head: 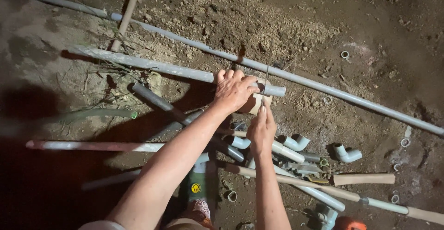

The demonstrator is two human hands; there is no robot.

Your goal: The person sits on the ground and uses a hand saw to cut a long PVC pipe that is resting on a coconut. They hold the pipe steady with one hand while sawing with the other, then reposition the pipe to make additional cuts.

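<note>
My left hand is clamped down over the short grey plastic pipe, pinning it against the small tan wooden block it rests on. The pipe's open cut end pokes out just right of my fingers. My right hand is closed on the lower end of a thin metal saw blade, which stands nearly upright and crosses the pipe right beside my left fingertips. So the hands sit close together, each gripping its own thing.

My take on doing this bit well: keep the left hand pressing hard so the pipe can't roll, keep the blade square to the pipe, and go with long light strokes. That blade is really close to my left fingers, so I'd say a slip is the main risk here.

All of this sits on bare lumpy dirt ground, about the middle of it. Just below my hands is a heap of grey plastic elbow fittings and pipe offcuts, with a long wooden handle lying across it towards the lower right corner. A long thin grey pipe runs diagonally from the top left corner to the right edge. Small white plastic rings are scattered along the right side.

Containers: none that I can make out, everything lies loose on the dirt.
</note>
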